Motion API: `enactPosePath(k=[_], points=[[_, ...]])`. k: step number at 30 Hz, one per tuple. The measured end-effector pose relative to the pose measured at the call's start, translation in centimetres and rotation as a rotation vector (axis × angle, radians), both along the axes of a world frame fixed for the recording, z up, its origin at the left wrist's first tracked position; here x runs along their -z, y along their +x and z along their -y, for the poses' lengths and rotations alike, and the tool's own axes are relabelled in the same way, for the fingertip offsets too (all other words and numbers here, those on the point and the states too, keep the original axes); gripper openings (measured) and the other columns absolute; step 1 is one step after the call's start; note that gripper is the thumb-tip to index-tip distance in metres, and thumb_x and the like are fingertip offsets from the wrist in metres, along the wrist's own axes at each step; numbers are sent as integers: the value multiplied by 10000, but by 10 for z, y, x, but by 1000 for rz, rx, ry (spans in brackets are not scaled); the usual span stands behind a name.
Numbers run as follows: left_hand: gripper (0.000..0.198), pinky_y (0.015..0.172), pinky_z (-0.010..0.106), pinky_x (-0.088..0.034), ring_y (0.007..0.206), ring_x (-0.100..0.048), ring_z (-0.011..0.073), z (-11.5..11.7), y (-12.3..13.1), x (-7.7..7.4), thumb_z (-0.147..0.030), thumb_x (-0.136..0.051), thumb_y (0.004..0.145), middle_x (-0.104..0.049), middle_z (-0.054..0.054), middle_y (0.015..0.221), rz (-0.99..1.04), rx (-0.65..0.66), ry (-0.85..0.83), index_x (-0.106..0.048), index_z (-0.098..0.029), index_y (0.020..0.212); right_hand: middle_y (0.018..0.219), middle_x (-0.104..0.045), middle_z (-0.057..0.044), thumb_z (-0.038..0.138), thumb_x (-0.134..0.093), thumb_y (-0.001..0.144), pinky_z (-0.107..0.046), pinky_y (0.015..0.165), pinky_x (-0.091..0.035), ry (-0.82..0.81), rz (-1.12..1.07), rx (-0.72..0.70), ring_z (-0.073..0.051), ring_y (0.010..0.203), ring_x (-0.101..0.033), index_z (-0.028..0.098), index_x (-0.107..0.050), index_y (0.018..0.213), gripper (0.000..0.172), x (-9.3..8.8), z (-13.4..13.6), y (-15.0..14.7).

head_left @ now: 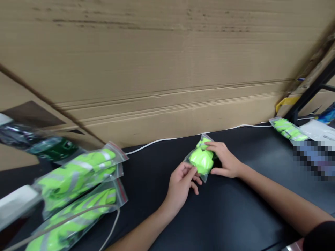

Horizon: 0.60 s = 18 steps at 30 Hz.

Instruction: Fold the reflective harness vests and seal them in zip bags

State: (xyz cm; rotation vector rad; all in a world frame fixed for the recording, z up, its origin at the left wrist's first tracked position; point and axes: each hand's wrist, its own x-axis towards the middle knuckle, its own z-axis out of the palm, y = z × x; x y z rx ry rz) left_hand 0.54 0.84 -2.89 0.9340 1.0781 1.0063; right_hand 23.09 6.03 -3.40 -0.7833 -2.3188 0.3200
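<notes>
A small clear plastic bag with a folded bright yellow-green reflective vest (pixel 202 160) lies on the black table in front of me. My left hand (pixel 182 179) pinches the lower left edge of the bag between thumb and fingers. From the right, my right hand (pixel 226 161) cups the same bundle, its fingertips on the upper part and its thumb near the lower right side. Part of the bag is hidden behind my fingers.
More bagged yellow-green vests (pixel 78 170) lie at the left, beside a bottle with a green label (pixel 53 148). Another bagged vest (pixel 288 129) rests at the far right. A large cardboard box (pixel 170 62) walls off the back, with a white cable (pixel 157 141) along its base.
</notes>
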Motion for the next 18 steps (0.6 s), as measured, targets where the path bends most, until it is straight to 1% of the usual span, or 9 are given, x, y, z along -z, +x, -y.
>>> enactPosePath(k=[3, 5, 6, 8, 10, 12, 14, 16, 18], points=[[344, 468, 274, -548, 582, -666, 172, -12, -11, 5, -415, -747, 786, -657, 2, 675, -8, -161, 104, -530, -183, 919, 1424, -526, -200, 431, -553, 974, -580, 1072, -412, -21, -63, 201, -331, 1346, -487, 215, -436, 1378, 473, 4, 0, 13], [377, 687, 360, -624, 762, -738, 211, -23, -20, 8, -398, -735, 800, -730, 59, 860, 27, -298, 136, -511, -191, 1021, 1385, -570, -182, 388, -497, 1004, -579, 1069, -426, -80, -77, 291, -315, 1312, -523, 217, -487, 1343, 380, 5, -1, 19], [386, 824, 409, -618, 909, -749, 239, -27, -24, 9, -408, -718, 816, -740, 99, 992, 40, -351, 162, -502, -196, 1057, 1369, -589, -172, 383, -479, 1011, -573, 1061, -440, -107, -75, 284, -308, 1292, -543, 220, -502, 1338, 366, 5, 0, 21], [362, 1053, 482, -510, 1203, -660, 279, -33, -32, 11, -442, -654, 869, -680, 155, 1250, -12, -385, 270, -510, -204, 1099, 1362, -606, -162, 367, -461, 1016, -526, 1017, -495, -133, -89, 193, -282, 1233, -592, 224, -504, 1357, 372, 1, 2, 22], [361, 1165, 542, -372, 1385, -506, 305, -33, -36, 11, -469, -643, 881, -579, 156, 1422, -239, -260, 448, -551, -218, 1125, 1365, -611, -165, 355, -481, 1003, -463, 962, -539, -119, -91, 48, -259, 1191, -625, 213, -499, 1375, 399, -6, 7, 20], [474, 1208, 592, -257, 1478, -360, 340, -32, -38, 11, -493, -733, 817, -476, 133, 1536, -562, -11, 641, -577, -245, 1189, 1284, -665, -152, 375, -528, 974, -419, 897, -565, -48, -45, -102, -244, 1109, -666, 202, -538, 1337, 402, -13, 14, 15], [630, 1216, 614, -201, 1515, -262, 364, -30, -39, 11, -515, -801, 758, -381, 118, 1603, -816, 206, 774, -555, -276, 1286, 1175, -716, -132, 425, -592, 930, -403, 832, -576, 87, 53, -221, -246, 1015, -695, 197, -606, 1245, 390, -20, 21, 9], [682, 1213, 610, -200, 1529, -214, 364, -32, -39, 12, -519, -776, 795, -273, 112, 1653, -940, 263, 811, -498, -305, 1380, 1127, -735, -122, 429, -620, 914, -379, 757, -575, 231, 166, -296, -240, 932, -708, 190, -659, 1152, 340, -24, 27, 3], [656, 1202, 592, -236, 1525, -220, 355, -35, -39, 15, -481, -724, 855, -214, 118, 1663, -974, 194, 776, -456, -316, 1430, 1146, -735, -123, 350, -593, 945, -364, 752, -566, 309, 276, -311, -234, 943, -709, 183, -684, 1130, 266, -25, 29, -1]])
